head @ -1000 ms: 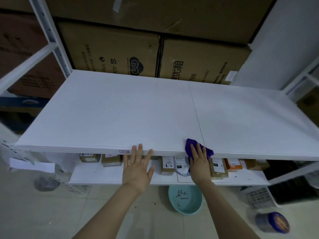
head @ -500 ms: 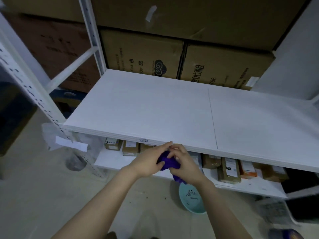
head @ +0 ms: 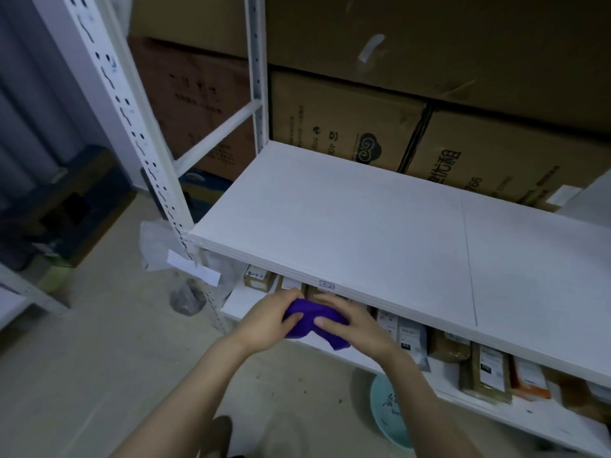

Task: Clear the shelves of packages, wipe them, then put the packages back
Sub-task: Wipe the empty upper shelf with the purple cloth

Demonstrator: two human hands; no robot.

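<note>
A person stands at a white metal rack with both hands together in front of it, just below the front edge of the upper shelf (head: pixel 380 233). The left hand (head: pixel 264 322) and the right hand (head: pixel 355 327) both clutch a bunched purple cloth (head: pixel 302 328), thumbs pressed on top and fingers curled round it. One corner of the cloth hangs beneath the right hand. The cloth is off the shelf, in the air between the two palms.

The upper shelf stretches away above and to the right of the hands, its white board bare, with a small label (head: pixel 326 285) on the front edge directly above the cloth. Behind the hands runs the lower shelf (head: pixel 244 302), where packages (head: pixel 489 368) stand in a row that extends to the right of the right hand; a few more sit just beyond the left hand. Large cardboard boxes (head: pixel 347 127) are stacked against the back of the rack, far beyond the hands. A perforated upright post (head: pixel 165 200) rises to the left of the left hand. On the floor under the right forearm sits a pale teal basin (head: pixel 386 414).
</note>
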